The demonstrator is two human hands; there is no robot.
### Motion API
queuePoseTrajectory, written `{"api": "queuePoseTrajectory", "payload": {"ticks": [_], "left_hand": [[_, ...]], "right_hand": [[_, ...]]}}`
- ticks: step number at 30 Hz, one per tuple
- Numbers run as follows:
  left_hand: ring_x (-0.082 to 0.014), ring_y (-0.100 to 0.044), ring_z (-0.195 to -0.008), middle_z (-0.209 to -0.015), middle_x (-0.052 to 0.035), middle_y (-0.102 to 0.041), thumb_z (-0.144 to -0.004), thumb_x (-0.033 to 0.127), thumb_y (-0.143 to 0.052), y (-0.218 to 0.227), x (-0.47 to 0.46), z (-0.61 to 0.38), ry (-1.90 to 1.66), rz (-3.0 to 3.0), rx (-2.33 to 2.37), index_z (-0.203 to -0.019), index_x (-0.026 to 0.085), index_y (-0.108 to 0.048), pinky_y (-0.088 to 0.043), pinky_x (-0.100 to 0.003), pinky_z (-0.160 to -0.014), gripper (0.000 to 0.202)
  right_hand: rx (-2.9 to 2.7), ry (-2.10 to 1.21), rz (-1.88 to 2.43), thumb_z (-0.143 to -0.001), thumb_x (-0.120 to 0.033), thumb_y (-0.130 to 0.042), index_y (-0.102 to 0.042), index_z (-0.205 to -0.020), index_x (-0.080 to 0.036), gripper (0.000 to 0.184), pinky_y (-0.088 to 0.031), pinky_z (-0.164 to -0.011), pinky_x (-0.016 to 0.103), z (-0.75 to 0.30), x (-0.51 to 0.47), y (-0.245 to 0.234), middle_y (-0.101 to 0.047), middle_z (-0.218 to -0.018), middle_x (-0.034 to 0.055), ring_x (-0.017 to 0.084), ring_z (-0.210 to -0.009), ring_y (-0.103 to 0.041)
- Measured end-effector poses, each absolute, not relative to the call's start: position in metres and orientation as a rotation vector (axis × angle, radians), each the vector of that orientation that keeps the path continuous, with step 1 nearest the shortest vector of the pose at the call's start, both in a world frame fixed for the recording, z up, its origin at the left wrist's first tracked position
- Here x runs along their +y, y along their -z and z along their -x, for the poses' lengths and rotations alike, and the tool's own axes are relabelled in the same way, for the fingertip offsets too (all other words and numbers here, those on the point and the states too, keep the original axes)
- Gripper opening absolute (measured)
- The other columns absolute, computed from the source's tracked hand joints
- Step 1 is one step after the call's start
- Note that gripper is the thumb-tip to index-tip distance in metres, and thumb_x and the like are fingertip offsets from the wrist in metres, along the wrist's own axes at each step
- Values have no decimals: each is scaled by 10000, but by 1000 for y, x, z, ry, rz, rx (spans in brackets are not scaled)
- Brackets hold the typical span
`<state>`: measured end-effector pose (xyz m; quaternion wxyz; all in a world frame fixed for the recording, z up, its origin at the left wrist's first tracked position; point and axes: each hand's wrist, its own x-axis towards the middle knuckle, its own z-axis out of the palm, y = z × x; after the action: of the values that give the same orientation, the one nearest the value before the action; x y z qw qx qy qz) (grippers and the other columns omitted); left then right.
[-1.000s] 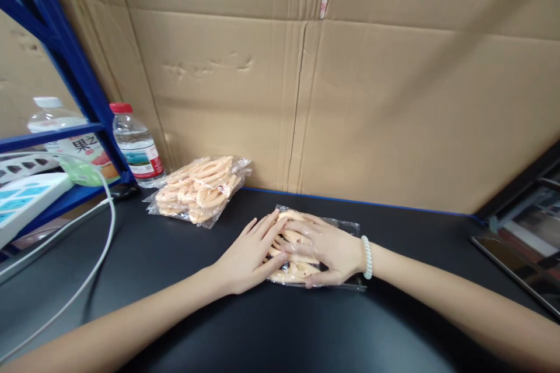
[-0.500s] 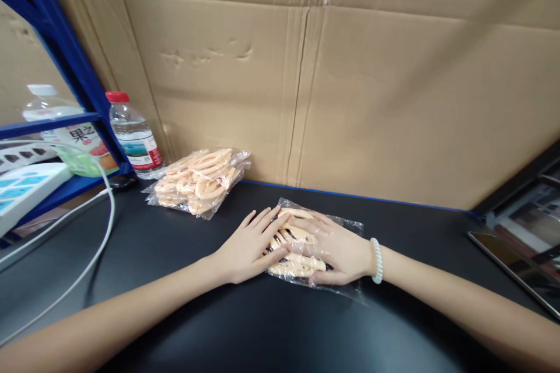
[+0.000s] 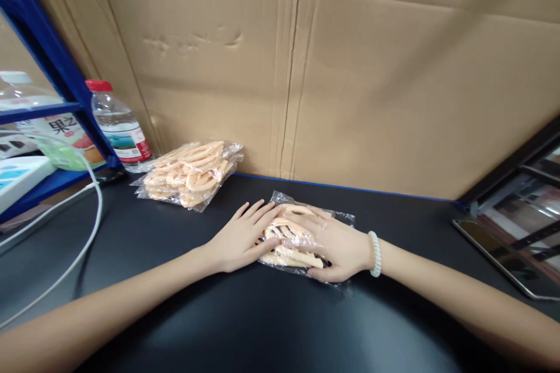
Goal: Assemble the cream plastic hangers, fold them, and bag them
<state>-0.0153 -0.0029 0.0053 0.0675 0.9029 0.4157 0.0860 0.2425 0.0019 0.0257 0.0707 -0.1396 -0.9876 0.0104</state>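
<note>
On the black table, a clear plastic bag [image 3: 291, 233] of peach-coloured, slotted plastic pieces lies flat under my hands. My right hand [image 3: 330, 245] rests across its right half, fingers stretched out over the film; a pale beaded bracelet circles that wrist. Fingers spread, my left hand [image 3: 245, 237] touches the bag's left edge with its fingertips and thumb. Part of the contents is hidden by the right hand. Farther back to the left, similar bagged peach pieces [image 3: 192, 175] sit in a pile, touched by neither hand.
A red-capped water bottle [image 3: 118, 128] stands behind the pile, beside a blue shelf frame [image 3: 48, 29]. A white cable [image 3: 94, 227] loops over the table at left. Cardboard [image 3: 371, 81] walls off the back. A dark flat device [image 3: 503, 262] lies at right.
The whole view has shifted slightly, so everything appears a little farther left and higher. Both hands stay on the bag in nearly the same pose.
</note>
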Motion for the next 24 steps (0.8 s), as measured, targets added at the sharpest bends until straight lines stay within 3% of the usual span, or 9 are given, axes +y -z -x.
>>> {"api": "queuePoseTrajectory", "payload": {"ticks": [7,12,16,24], "left_hand": [[-345,-229,-1439,-1566,-90,-298,-963,597,-290,-4,-2,16,-282,-2725,1229,-1516,224,-222,-204,-573,-1133,671],[-343,-232,-1439,-1562,-87,-310,-960,599,-299,-3,-1,15,-296,-2717,1250,-1511,226,-240,-201,-570,-1135,668],[-340,-222,-1442,-1571,-83,-286,-962,598,-290,-4,-2,15,-251,-2721,1251,-1514,224,-231,-201,-571,-1133,670],[-361,-188,-1447,-1572,-50,-287,-970,595,-260,-1,-1,16,-242,-2776,1221,-1509,264,-255,-169,-579,-1132,632]], "right_hand": [[-2954,-59,447,-748,-311,-577,-454,-1380,-169,659,-169,-1126,566,-239,0,-25,-172,-1554,175,353,-1428,-139],[-2938,-6,472,-787,-339,-559,-478,-1364,-181,604,-149,-1115,604,-236,-3,-22,-229,-1536,178,366,-1421,-143],[-2957,0,518,-858,-391,-534,-438,-1409,-188,595,-152,-1109,609,-240,-6,-23,-176,-1561,192,371,-1421,-158],[-3047,-53,711,-886,-324,-484,-370,-1453,-202,592,-166,-1101,607,-252,-30,-37,-247,-1565,144,342,-1429,-181]]}}
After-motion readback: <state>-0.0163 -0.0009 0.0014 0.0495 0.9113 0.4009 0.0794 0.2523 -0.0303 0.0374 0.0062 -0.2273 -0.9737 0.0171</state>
